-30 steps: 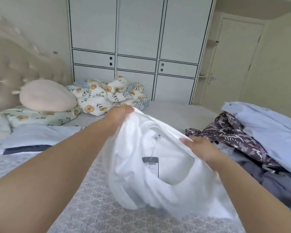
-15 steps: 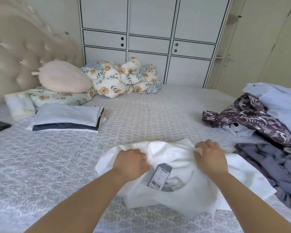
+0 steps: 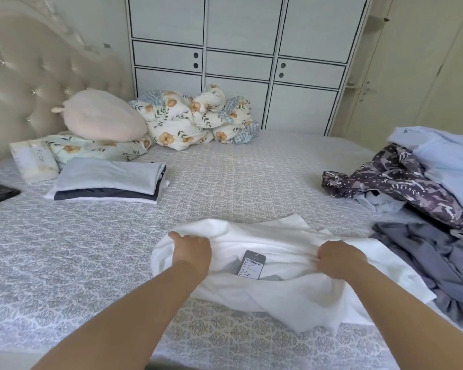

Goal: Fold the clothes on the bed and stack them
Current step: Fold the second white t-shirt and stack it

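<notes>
At the left of the bed (image 3: 64, 249), a folded stack (image 3: 107, 180) of pale grey, dark and white garments lies beside the pillows, so part of the job looks done. In the middle foreground the left hand (image 3: 191, 253) grips a bunched edge of the white shirt (image 3: 284, 292), fingers curled into the cloth, and to its right the right hand (image 3: 341, 259) clutches the matching edge; the fabric is pulled taut between them. The step in hand appears to be spreading this shirt flat on the bed before folding. The next move likely calls for smoothing the rumpled body and straightening the sleeves, then tucking in the grey tag (image 3: 251, 264) showing at the neck opening. The shirt looks thin, soft and creased, its near hem crumpled. At the far right an unfolded pile (image 3: 422, 182), patterned purple, pale blue and slate grey, awaits.
</notes>
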